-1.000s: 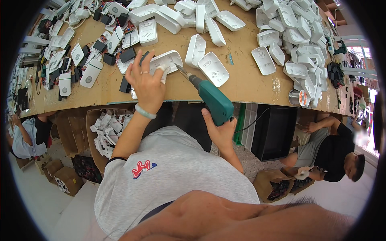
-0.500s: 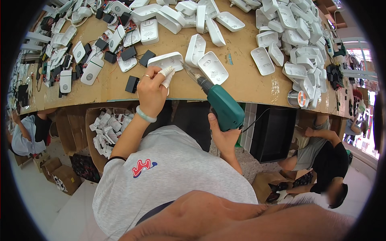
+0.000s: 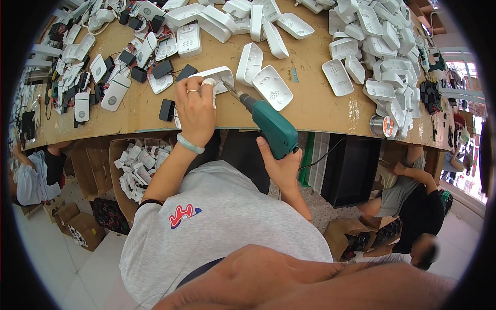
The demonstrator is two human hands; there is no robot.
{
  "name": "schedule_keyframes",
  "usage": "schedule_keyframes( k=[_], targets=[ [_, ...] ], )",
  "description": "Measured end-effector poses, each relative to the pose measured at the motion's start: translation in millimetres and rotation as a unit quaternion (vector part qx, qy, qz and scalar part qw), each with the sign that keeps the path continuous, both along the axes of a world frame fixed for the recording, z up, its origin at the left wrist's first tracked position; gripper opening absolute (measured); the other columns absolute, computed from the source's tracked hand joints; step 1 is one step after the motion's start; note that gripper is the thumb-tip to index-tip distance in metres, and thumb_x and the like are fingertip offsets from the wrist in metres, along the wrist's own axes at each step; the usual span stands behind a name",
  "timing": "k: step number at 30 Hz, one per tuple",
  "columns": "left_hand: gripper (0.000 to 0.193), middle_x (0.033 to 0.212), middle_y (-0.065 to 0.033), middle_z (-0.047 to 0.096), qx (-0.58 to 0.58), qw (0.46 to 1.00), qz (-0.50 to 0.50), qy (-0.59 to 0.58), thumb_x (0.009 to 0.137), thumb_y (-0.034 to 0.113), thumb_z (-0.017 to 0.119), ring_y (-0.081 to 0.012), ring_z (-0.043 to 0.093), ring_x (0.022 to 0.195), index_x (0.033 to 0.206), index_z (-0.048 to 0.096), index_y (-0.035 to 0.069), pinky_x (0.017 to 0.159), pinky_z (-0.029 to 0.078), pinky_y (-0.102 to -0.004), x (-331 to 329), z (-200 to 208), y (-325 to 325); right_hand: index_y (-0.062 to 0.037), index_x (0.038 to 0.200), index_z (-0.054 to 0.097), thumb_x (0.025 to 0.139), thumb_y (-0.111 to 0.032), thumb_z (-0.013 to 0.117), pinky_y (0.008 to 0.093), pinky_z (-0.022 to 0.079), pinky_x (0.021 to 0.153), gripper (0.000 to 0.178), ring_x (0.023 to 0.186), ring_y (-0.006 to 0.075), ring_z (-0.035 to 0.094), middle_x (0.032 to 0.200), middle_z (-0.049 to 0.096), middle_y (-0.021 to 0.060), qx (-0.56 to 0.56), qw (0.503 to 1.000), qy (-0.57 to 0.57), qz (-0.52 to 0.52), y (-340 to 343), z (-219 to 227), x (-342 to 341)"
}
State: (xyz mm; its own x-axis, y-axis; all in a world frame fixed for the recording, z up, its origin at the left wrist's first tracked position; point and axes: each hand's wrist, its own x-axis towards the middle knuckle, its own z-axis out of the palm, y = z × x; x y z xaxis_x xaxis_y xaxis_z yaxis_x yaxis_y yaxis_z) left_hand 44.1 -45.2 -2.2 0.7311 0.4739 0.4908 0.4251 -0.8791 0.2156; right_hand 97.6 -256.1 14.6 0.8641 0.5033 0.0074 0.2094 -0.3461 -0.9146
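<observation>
The right hand (image 3: 283,168) is closing around the lower end of one green power driver (image 3: 274,124), its thumb lying along the near side. The left hand (image 3: 195,112) is bending its fingers close together at the near left side of one white shell (image 3: 221,74); its fingertips are partly hidden, so I cannot tell whether they are pinching the rim or only touching it. One finger is wearing a white wrap (image 3: 209,83). The shell is lying open side showing on the worktop (image 3: 310,111), straight ahead of the person, and the driver's bit is pointing into it; whether the tip is touching anything, I cannot tell.

Two more open white shells, one (image 3: 250,64) leaning and one (image 3: 272,88) lying flat, are sitting just to the right, touching each other. Two black boxes are lying near the left hand: one (image 3: 166,110) to its left, one (image 3: 187,72) beyond it. Two white oblong covers, a larger (image 3: 115,93) and a smaller (image 3: 82,107), are resting farther left. One wire spool (image 3: 381,125) is standing beside a heap of white shells (image 3: 390,67) too tangled to count.
</observation>
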Motion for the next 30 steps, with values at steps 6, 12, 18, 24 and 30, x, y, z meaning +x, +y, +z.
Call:
schedule_keyframes(
  k=[6,12,18,24,30],
  targets=[
    [0.013,0.124,-0.0131,0.060,0.045,0.999,-0.003,0.024,0.077,0.002,0.065,-0.0333,0.050,0.123,0.090,0.064,-0.001,0.100,0.034,-0.0534,10,7,6,-0.0009,0.110,0.065,0.087,-0.017,0.078,0.0284,0.053,0.067,0.031,0.070,0.0165,0.068,0.085,0.073,0.0105,-0.002,1.000,-0.016,0.011,3,-4,4],
    [0.010,0.122,-0.0091,0.062,0.038,0.998,0.004,0.047,0.078,0.003,0.063,-0.0301,0.050,0.125,0.087,0.065,0.000,0.100,0.031,-0.0541,10,3,7,0.0003,0.094,0.072,0.087,-0.022,0.079,0.0281,0.050,0.062,0.025,0.062,0.0128,0.065,0.073,0.071,0.0075,0.015,1.000,-0.018,-0.007,9,-5,7],
    [0.010,0.122,-0.0075,0.062,0.033,0.998,0.009,0.053,0.077,0.002,0.064,-0.0287,0.050,0.125,0.086,0.065,0.001,0.100,0.030,-0.0535,11,3,8,-0.0004,0.107,0.064,0.088,-0.017,0.078,0.0292,0.053,0.065,0.029,0.067,0.0179,0.067,0.081,0.071,0.0115,-0.006,0.999,-0.019,0.032,10,-6,12],
    [0.011,0.122,-0.0073,0.062,0.027,0.998,0.005,0.050,0.076,0.003,0.064,-0.0283,0.050,0.125,0.086,0.065,0.001,0.098,0.031,-0.0527,11,5,8,-0.0003,0.107,0.064,0.089,-0.017,0.077,0.0293,0.052,0.065,0.028,0.067,0.0182,0.067,0.082,0.071,0.0119,-0.015,0.999,-0.019,0.040,12,-3,13],
    [0.011,0.122,-0.0077,0.061,0.022,0.998,0.005,0.057,0.076,0.003,0.064,-0.0285,0.050,0.124,0.087,0.065,0.001,0.097,0.031,-0.0523,11,4,7,-0.0005,0.107,0.064,0.090,-0.018,0.076,0.0295,0.053,0.066,0.027,0.068,0.0187,0.067,0.083,0.072,0.0121,-0.026,0.999,-0.011,0.042,14,1,13]
  ],
)
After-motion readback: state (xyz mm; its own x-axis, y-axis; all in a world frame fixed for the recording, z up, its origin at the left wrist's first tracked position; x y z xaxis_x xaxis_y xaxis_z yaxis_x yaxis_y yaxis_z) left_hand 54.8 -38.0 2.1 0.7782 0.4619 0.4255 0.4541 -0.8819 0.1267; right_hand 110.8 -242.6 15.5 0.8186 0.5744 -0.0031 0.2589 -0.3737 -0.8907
